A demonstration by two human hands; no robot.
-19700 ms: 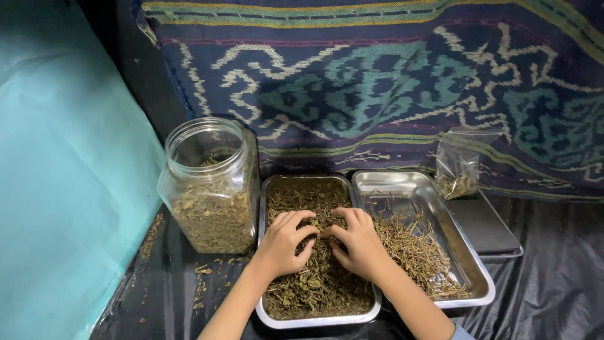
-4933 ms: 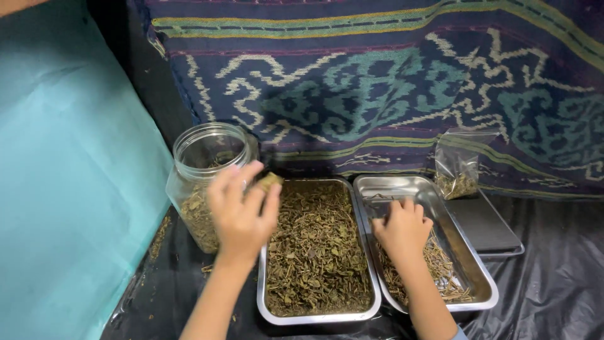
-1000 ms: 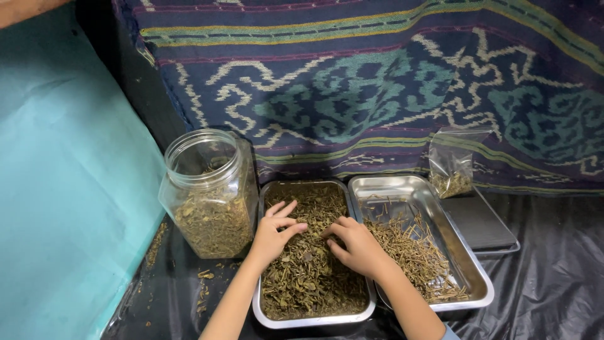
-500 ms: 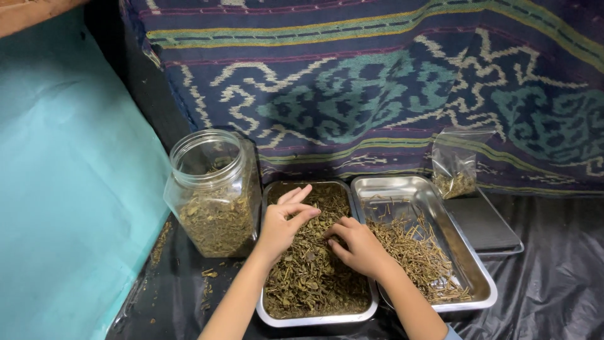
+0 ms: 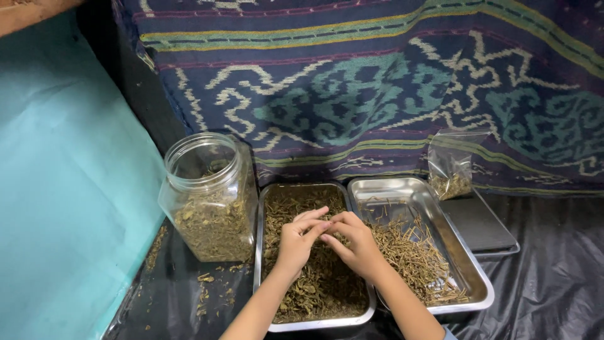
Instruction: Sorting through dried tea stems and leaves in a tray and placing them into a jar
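Both hands meet over the middle of the left steel tray (image 5: 263, 252), in the lower centre of the frame. The left hand (image 5: 297, 242) and the right hand (image 5: 358, 245) are brought fingertip to fingertip, and the fingers (image 5: 314, 221) are pinched together on a small piece of the dried leaf-and-stem mix (image 5: 314, 283) that fills this tray. The piece itself is too small to identify. Working directly above the tray lets loose fragments drop back into the mix instead of onto the table (image 5: 553, 296).

The right steel tray (image 5: 469, 274) sits touching the left one along its long edge, just right of the right hand. It holds only thin dried stems (image 5: 415, 258), gathered in its near half, while its far half is bare metal. The side-by-side placement keeps the stem pile within short reach of the right hand.

A clear plastic jar (image 5: 211, 198), lid off, stands just left of the left tray. It is partly filled with dried leaf pieces. The open mouth sits close beside the left hand. Crumbs lie scattered on the black plastic sheet in front of the jar.

At the upper right, a small clear bag (image 5: 452, 167) with some dried material leans against the patterned woven cloth (image 5: 377, 94). It stands on a flat dark platform (image 5: 481, 223) behind the right tray. A teal sheet (image 5: 63, 189) covers the left side.
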